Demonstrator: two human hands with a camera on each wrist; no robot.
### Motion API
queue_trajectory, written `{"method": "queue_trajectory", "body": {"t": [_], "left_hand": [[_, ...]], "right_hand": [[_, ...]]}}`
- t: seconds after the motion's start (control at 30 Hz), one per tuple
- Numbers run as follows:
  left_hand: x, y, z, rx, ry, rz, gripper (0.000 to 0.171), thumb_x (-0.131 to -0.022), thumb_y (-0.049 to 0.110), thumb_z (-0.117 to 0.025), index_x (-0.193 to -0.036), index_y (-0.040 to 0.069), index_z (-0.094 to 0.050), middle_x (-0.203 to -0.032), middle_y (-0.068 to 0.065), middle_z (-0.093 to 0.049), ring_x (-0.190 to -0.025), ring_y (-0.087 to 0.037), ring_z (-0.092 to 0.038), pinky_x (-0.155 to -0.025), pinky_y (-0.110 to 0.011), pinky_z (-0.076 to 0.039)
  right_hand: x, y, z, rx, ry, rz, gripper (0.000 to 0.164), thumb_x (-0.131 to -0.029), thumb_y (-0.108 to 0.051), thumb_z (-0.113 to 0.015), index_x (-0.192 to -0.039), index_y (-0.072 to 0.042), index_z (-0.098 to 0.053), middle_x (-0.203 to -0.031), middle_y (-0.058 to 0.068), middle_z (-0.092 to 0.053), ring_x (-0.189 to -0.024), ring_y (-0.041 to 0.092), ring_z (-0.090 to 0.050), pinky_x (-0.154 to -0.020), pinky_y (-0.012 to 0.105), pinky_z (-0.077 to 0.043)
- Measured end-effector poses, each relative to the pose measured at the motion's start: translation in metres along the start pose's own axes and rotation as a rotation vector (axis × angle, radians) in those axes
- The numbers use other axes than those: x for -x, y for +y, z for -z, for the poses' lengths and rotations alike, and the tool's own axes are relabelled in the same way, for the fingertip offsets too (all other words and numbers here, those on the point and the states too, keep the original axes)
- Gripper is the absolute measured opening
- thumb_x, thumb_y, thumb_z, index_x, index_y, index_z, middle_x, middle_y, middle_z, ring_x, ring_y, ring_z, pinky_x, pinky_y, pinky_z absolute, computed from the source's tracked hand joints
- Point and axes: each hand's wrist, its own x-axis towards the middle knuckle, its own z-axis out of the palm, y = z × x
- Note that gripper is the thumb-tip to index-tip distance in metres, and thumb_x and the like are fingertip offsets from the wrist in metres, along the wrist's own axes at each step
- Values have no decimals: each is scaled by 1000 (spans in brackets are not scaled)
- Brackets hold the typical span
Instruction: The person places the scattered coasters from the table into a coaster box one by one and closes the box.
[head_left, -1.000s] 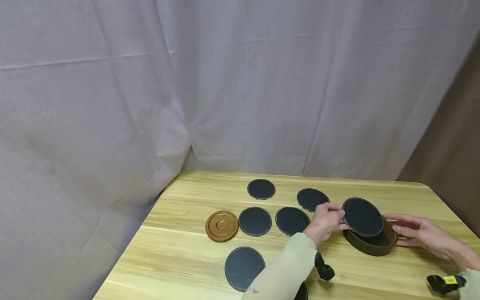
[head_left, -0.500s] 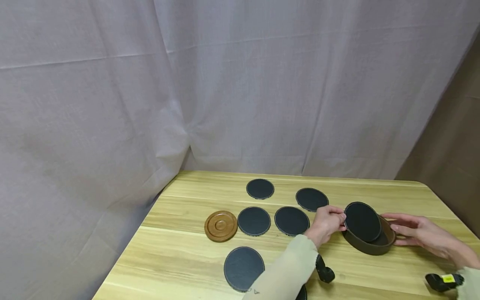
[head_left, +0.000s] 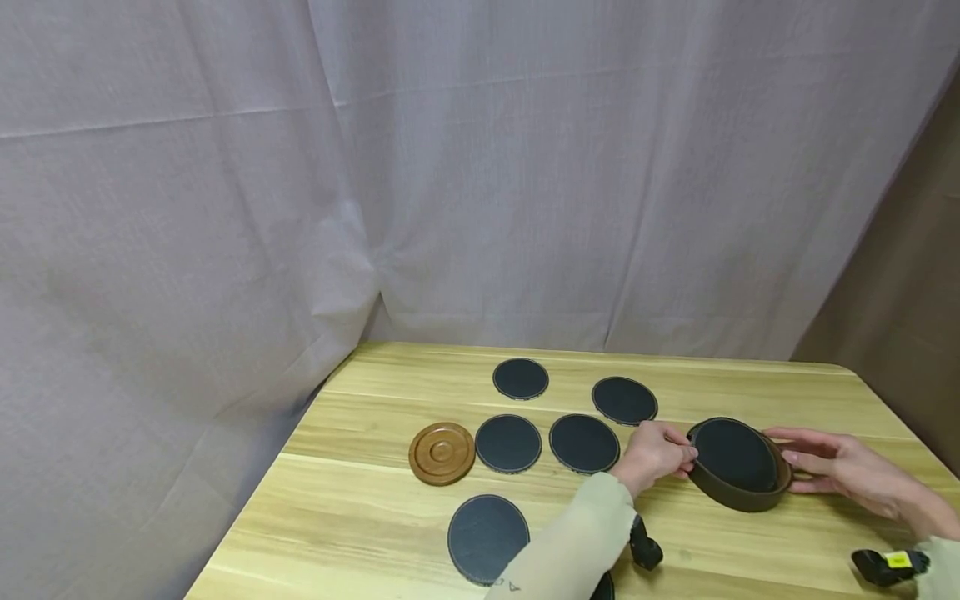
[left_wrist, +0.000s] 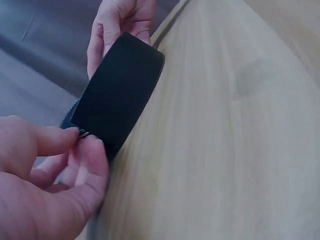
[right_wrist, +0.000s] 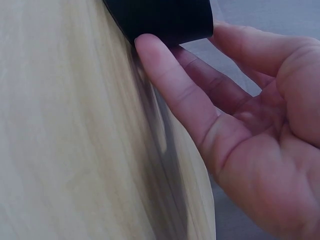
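A round black coaster (head_left: 735,454) lies within the rim of a dark brown round coaster holder (head_left: 738,498), its left side a little raised. My left hand (head_left: 654,457) pinches the coaster's left edge between thumb and fingers, right at the holder's rim. In the left wrist view, the left hand (left_wrist: 55,175) is at the near end of the holder (left_wrist: 120,90), whose outer wall faces the camera. My right hand (head_left: 847,467) holds the holder's right side, thumb near the rim. In the right wrist view, the right hand's fingertips (right_wrist: 150,45) touch the holder's wall (right_wrist: 165,20).
Several black coasters lie flat left of the holder, among them a far one (head_left: 521,379) and a near one (head_left: 487,539). A brown wooden disc (head_left: 442,453) with ringed grooves sits at their left. Another coaster is partly hidden under the left forearm. A grey curtain (head_left: 487,208) hangs behind the table.
The coaster in my left hand has tilted down from above the holder to lie nearly level inside its rim. The left hand has lowered slightly; the right hand and holder have stayed.
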Motion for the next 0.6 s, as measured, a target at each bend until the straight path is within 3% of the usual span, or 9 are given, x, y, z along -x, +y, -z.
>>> {"method": "queue_trajectory", "body": {"t": [0.2,0.37,0.43,0.6], "left_hand": [[6,8,8,-222,-69,-16,12,-88,4,-71,-76,4,-71,-66,-6,-67,-55,-17,-63,-54,-28,-56],[8,19,19,-516,-144,-31,14,-93,25,-68,-90,15,-76,-67,-4,-71,-56,-13,-64,-59,-25,-53],[10,24,25,-590,-176,-47,16,-95,30,-65,-96,19,-76,-68,0,-71,-58,-12,-64,-62,-25,-52],[14,31,41,-594,-241,-57,15,-95,36,-64,-102,25,-72,-72,2,-69,-63,-13,-63,-67,-26,-49]], "right_hand": [[-1,-1,0,-8,3,-11,48,-105,-1,-36,-142,-27,-51,-128,-24,-60,-112,8,-65,-89,37,-57],[-1,0,1,8,2,-17,47,-106,-3,-37,-144,-26,-49,-128,-21,-62,-114,10,-65,-90,38,-56],[0,1,2,17,-3,-12,47,-106,-3,-37,-145,-25,-48,-129,-20,-62,-115,10,-64,-90,38,-56],[0,2,1,-7,-16,2,48,-105,-1,-36,-144,-25,-49,-130,-20,-61,-115,9,-64,-90,37,-56]]}}
